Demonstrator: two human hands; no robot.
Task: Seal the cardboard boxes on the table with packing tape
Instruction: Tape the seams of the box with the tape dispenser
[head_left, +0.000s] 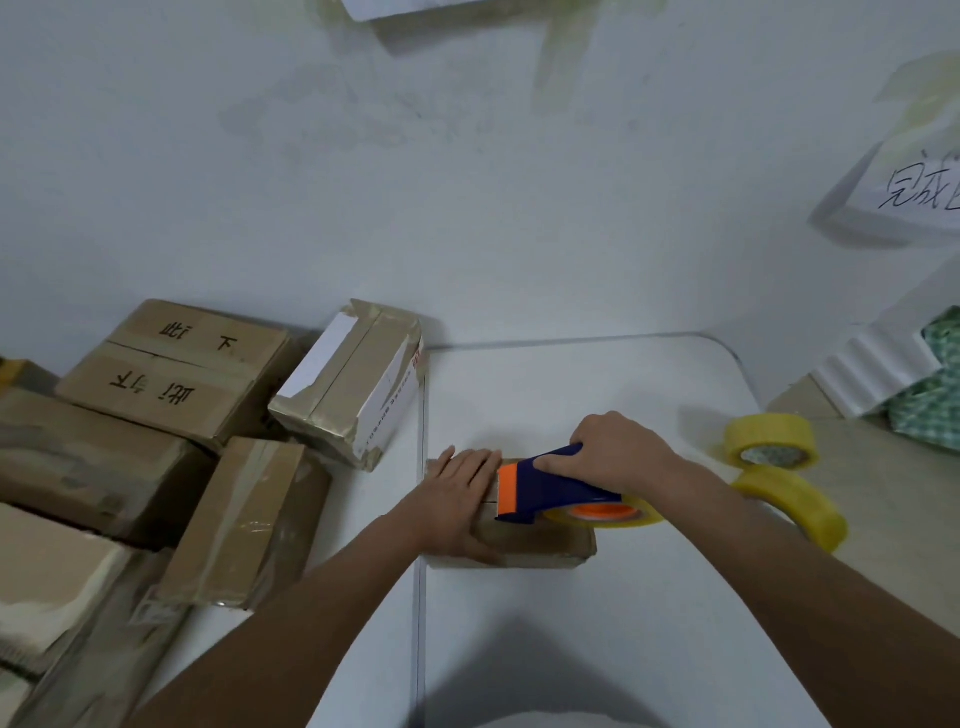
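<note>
A small flat cardboard box (540, 543) lies on the white table (571, 634) in front of me. My left hand (457, 499) rests flat on the box's left part, fingers straight, thumb against its near side. My right hand (618, 452) grips the blue handle of a tape dispenser (540, 488), whose orange blade end touches the box top beside my left fingers. The dispenser carries a yellowish tape roll on an orange hub (605, 512).
Two spare yellow tape rolls (771, 441) (795, 506) lie to the right of my right arm. Several cardboard boxes (353, 384) crowd the left side of the table. A white wall stands behind; a paper label (919, 192) hangs at the right.
</note>
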